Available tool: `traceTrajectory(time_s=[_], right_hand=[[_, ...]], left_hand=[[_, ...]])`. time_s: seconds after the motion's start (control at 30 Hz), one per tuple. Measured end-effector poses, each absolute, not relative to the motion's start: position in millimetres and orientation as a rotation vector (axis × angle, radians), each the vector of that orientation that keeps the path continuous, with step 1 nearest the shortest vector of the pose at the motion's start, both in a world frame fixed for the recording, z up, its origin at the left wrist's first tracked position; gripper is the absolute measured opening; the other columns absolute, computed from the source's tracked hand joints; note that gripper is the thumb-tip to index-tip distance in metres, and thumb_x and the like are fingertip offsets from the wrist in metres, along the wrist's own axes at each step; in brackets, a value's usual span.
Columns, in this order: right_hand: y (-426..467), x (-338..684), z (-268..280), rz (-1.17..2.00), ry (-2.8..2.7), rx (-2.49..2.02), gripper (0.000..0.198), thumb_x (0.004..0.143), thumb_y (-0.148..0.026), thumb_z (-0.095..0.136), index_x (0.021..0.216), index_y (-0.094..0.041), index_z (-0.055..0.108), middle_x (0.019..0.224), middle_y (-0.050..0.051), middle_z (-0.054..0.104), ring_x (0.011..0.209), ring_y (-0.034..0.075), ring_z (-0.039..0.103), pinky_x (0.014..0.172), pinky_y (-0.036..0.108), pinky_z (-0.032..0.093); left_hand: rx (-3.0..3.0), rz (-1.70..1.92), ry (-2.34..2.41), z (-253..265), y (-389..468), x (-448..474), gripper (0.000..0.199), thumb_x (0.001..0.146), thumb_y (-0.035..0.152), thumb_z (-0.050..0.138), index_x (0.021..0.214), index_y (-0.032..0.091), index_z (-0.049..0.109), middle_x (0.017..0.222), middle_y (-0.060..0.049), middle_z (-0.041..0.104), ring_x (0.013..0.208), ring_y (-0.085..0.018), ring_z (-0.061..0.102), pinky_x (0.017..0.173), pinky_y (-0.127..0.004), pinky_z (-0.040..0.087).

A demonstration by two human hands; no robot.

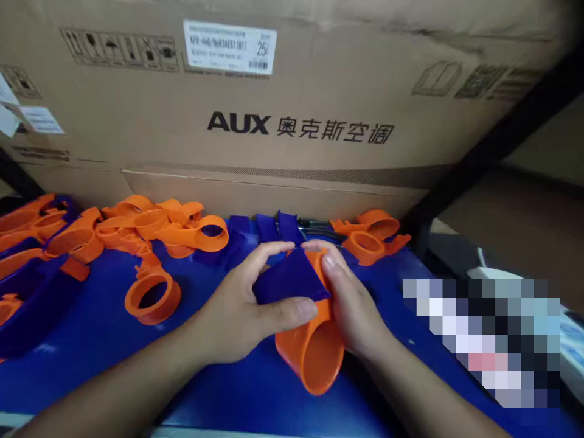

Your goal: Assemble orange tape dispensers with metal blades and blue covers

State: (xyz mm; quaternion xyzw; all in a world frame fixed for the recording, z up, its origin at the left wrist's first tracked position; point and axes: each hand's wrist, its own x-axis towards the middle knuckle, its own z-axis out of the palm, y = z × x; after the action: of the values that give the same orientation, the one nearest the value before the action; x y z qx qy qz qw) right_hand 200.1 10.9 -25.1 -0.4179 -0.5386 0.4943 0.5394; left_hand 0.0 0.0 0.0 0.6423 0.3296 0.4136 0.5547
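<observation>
Near the middle of the blue table, my left hand (255,310) grips a dark blue flat-sided plastic piece (289,277), thumb across its near side and fingers at its far edge. My right hand (349,292) is closed around an orange plastic part with a round, ring-like opening (314,350). The blue piece lies against the top of the orange part, and they touch. The opening points toward me and down. My fingers hide part of the join, so I cannot tell whether the two are locked together.
Loose orange ring parts (152,292) lie on the blue tabletop (214,389) to the left, with more orange parts (367,240) at back right. Several dark blue pieces (267,228) lie behind my hands. At left stands a dark blue bin (41,304). A large cardboard box (292,91) stands behind.
</observation>
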Motion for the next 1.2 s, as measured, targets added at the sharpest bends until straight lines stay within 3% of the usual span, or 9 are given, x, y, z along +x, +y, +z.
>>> traceTrajectory(time_s=[0.13, 0.3, 0.53, 0.73, 0.97, 1.2], right_hand=[[10.8, 203.5, -23.6, 1.100, -1.271, -1.024, 0.035, 0.097, -0.063, 0.063, 0.116, -0.035, 0.070, 0.105, -0.003, 0.072, 0.090, 0.018, 0.067, 0.082, 0.029, 0.053], [11.5, 204.1, -23.5, 1.073, -1.298, -1.071, 0.046, 0.098, -0.064, 0.059, 0.133, -0.036, 0.069, 0.116, 0.001, 0.077, 0.103, 0.025, 0.071, 0.094, 0.039, 0.056], [12.6, 203.8, -25.1, 1.021, -1.305, -1.125, 0.052, 0.096, -0.067, 0.061, 0.129, -0.030, 0.075, 0.121, 0.005, 0.080, 0.106, 0.030, 0.075, 0.099, 0.046, 0.058], [15.5, 203.8, -25.3, 0.943, -1.315, -1.159, 0.053, 0.096, -0.068, 0.061, 0.131, -0.030, 0.075, 0.126, 0.006, 0.080, 0.114, 0.031, 0.075, 0.103, 0.048, 0.058], [18.0, 204.2, -29.4, 0.847, -1.397, -1.174, 0.056, 0.098, -0.067, 0.060, 0.136, -0.027, 0.072, 0.134, 0.007, 0.077, 0.127, 0.030, 0.069, 0.117, 0.051, 0.048], [16.4, 203.9, -29.3, 0.847, -1.380, -1.139, 0.052, 0.099, -0.065, 0.060, 0.133, -0.028, 0.073, 0.133, 0.006, 0.077, 0.127, 0.030, 0.069, 0.117, 0.051, 0.048]], left_hand=[[1.469, 1.045, 0.828, -2.4, 0.9, 8.3, 0.057, 0.089, 0.048, 0.081, 0.136, 0.024, 0.061, 0.134, -0.007, 0.073, 0.114, -0.024, 0.073, 0.098, -0.036, 0.059], [1.492, 1.037, 0.936, -4.5, 5.5, 8.8, 0.061, 0.084, 0.048, 0.084, 0.135, 0.026, 0.061, 0.137, -0.007, 0.071, 0.118, -0.026, 0.071, 0.099, -0.037, 0.058], [1.479, 0.975, 1.036, -14.1, 11.2, 12.1, 0.048, 0.091, 0.049, 0.076, 0.131, 0.027, 0.064, 0.119, -0.003, 0.074, 0.105, -0.022, 0.070, 0.090, -0.035, 0.059], [1.597, 0.993, 1.009, -20.1, 12.8, 11.4, 0.031, 0.097, 0.046, 0.069, 0.118, 0.024, 0.068, 0.110, -0.001, 0.076, 0.102, -0.020, 0.069, 0.092, -0.035, 0.054], [1.703, 0.996, 1.020, -15.5, 7.2, 14.0, 0.032, 0.097, 0.042, 0.070, 0.125, 0.027, 0.068, 0.120, 0.001, 0.076, 0.110, -0.021, 0.070, 0.097, -0.035, 0.054], [1.743, 0.991, 1.100, -16.0, 7.2, 14.0, 0.033, 0.094, 0.041, 0.073, 0.124, 0.028, 0.069, 0.119, 0.002, 0.077, 0.107, -0.021, 0.070, 0.096, -0.037, 0.054]])
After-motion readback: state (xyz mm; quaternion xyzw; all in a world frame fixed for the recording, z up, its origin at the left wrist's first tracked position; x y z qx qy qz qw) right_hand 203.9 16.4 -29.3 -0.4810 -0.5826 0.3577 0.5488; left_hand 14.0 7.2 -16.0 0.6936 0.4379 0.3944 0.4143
